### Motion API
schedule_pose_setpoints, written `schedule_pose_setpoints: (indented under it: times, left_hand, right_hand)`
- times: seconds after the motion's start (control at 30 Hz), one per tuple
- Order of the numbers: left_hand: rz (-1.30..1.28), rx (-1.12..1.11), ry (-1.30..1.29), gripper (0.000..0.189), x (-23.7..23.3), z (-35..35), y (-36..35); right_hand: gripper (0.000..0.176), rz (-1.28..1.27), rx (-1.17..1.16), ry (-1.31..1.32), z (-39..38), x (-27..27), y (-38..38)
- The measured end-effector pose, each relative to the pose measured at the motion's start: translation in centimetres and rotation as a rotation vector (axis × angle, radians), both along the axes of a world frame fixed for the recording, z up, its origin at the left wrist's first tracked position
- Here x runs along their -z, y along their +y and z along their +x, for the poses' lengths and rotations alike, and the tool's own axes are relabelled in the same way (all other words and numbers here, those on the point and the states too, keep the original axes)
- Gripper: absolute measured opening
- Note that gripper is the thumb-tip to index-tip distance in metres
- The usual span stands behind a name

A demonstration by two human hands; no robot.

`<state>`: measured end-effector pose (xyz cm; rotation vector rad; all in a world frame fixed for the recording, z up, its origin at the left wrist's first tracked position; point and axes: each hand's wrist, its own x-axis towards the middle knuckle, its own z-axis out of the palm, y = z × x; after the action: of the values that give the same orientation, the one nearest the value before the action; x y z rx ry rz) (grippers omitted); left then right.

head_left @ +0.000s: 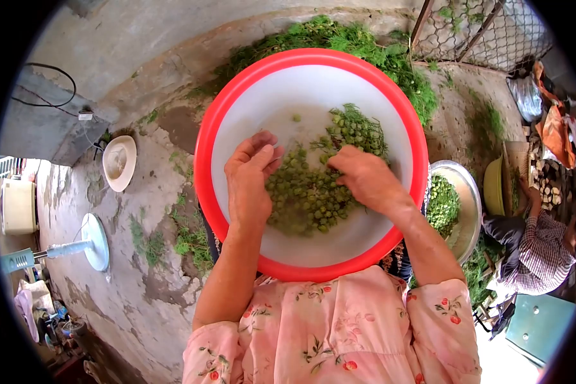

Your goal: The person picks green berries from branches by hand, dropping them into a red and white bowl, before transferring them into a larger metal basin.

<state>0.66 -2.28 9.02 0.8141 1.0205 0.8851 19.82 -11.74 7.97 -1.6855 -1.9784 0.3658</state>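
A large white basin with a red rim [203,150] rests in front of my body. Loose round green seed heads [301,192] cover its bottom, and a bunch of feathery green sprigs [358,131] lies on its far right side. Over the left part of the basin is my left hand [249,176], its fingers loosely curled and slightly apart, with nothing visible in them. My right hand [368,179] reaches in from the right. Its fingertips are pinched together on green seed heads at the edge of the bunch; the exact piece is mostly hidden.
Right of the basin stands a metal bowl [470,208] of green pieces [443,205]. Feathery green plants [390,48] lie behind the basin. At left are a hat [120,163] and a pale blue fan [95,242]. Another person [541,253] sits at far right beside a yellow tub [493,185].
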Motion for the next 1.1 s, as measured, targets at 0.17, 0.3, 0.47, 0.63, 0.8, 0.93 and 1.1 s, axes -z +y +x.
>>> schedule_pose_setpoints:
  times: [0.17,0.3,0.47,0.63,0.8,0.93,1.1]
  left_hand:
    - [-0.027,-0.01,0.021,0.023,0.2,-1.2,-0.4]
    - [-0.086,-0.023,0.003,0.022,0.2,-1.9,-0.8]
    - [-0.137,-0.022,-0.013,0.022,0.6,-2.3,-1.1]
    - [-0.145,-0.01,-0.011,0.021,1.0,-2.1,-1.3]
    - [-0.145,-0.007,-0.013,0.021,1.2,-2.1,-1.4]
    - [-0.08,0.019,0.016,0.023,1.2,-2.0,-1.7]
    - [0.004,0.144,-0.036,0.037,1.3,-1.5,-2.4]
  right_hand:
    - [0.021,-0.25,-0.112,-0.229,-1.1,3.8,1.4]
    - [0.019,-0.247,-0.122,-0.291,-0.7,3.5,1.1]
    - [0.017,-0.112,-0.061,0.054,-0.6,1.3,2.2]
    - [0.017,0.037,-0.235,-0.075,-2.5,1.2,4.3]
    - [0.018,-0.097,-0.144,-0.214,-2.1,2.6,5.7]
    - [0.014,-0.096,-0.053,0.3,-1.6,2.0,5.2]
    - [0.004,-0.306,0.059,0.803,-1.9,-1.2,3.7]
